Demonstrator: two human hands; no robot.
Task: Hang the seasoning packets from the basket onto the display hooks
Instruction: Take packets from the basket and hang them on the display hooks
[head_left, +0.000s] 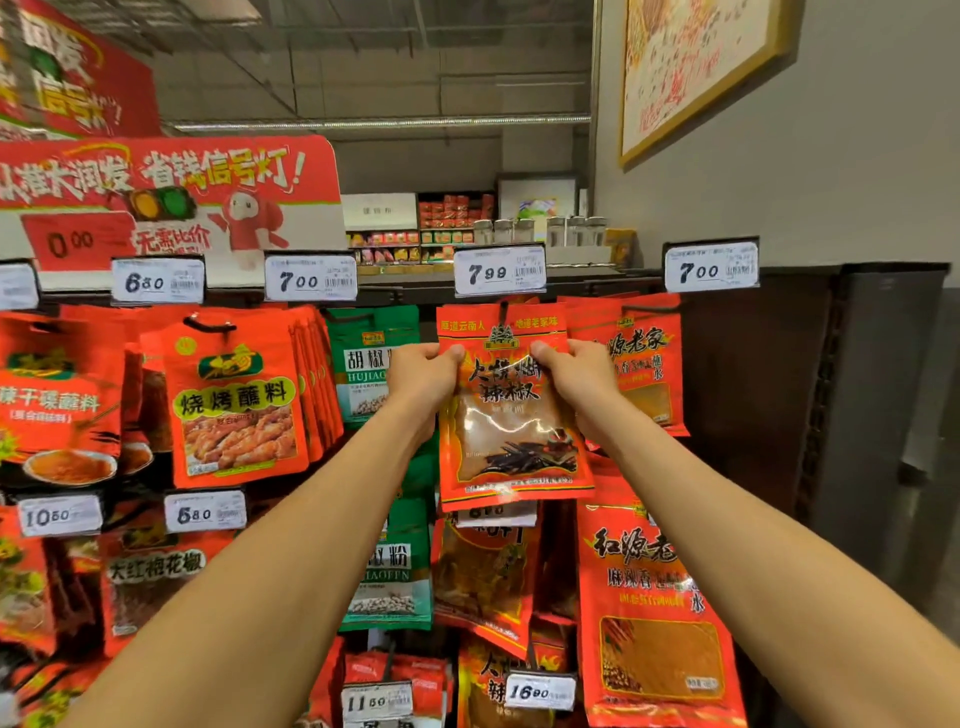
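A red chili seasoning packet with a clear window is held up against the display, under the 7.99 price tag. My left hand pinches its upper left edge. My right hand pinches its upper right edge. The packet's top hole sits at a dark display hook; whether it is fully threaded I cannot tell. The basket is out of view.
Rows of hanging packets surround it: a green pepper packet to the left, red barbecue dip packets further left, red packets to the right and below. A dark cabinet stands right. A red promotional sign tops the rack.
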